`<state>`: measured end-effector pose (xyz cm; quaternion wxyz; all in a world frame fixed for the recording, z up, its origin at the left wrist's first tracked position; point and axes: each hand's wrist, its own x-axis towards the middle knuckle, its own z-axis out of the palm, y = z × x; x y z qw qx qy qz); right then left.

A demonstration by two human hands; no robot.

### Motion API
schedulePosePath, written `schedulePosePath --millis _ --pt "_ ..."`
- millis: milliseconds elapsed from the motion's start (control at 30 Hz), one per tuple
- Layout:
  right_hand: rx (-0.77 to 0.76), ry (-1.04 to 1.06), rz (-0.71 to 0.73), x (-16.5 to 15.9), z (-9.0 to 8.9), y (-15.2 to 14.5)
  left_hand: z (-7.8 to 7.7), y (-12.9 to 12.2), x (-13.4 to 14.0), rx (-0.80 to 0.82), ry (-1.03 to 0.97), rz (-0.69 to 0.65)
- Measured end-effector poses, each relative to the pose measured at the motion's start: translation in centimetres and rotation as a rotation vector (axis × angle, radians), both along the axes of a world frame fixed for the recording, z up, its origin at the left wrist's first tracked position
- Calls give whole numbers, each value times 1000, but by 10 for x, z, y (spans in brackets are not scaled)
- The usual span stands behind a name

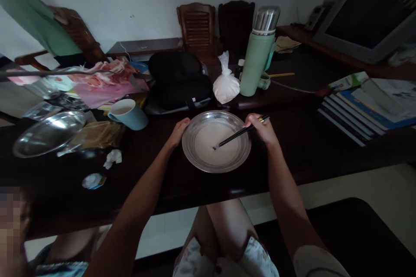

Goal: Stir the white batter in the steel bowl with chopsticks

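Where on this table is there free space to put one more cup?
The widest bare patch lies between the right hand and the stacked books. A smaller one separates the crumpled white scrap from the left forearm. Crowded: around the mug, and behind the bowl (black bag, powder bag, flask).

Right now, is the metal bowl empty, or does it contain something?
The metal bowl is not empty: pale liquid covers its bottom, and black chopsticks dip in.
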<state>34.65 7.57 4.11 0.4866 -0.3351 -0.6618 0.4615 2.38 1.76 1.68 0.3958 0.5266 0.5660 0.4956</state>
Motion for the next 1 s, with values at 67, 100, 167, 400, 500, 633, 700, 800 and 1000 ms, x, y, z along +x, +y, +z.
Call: schedulePosePath --millis 67,100,167,400,500,633,700,800,1000 --pt "12 -34 37 -3 1 -1 1 0 0 -2 13 2" --pt "14 -29 11 -4 2 -1 1 0 0 -1 19 3" --pt "7 21 -94 -2 1 0 1 0 0 1 25 4" --pt "-13 -1 29 -2 0 -1 2 -1 1 -5 13 3" --pt "2 -22 -10 -3 1 0 2 -1 1 -2 6 -4" --pt "-4 96 -183 2 -1 3 3 -1 1 1 5 1" --pt "-12 79 -128 2 -2 3 2 -1 1 -1 4 2" --pt "-9 -28 -15 -3 0 0 2 -1 1 2 3 5" --pt "-1 40 -151 1 0 0 1 -1 0 2 3 -2"
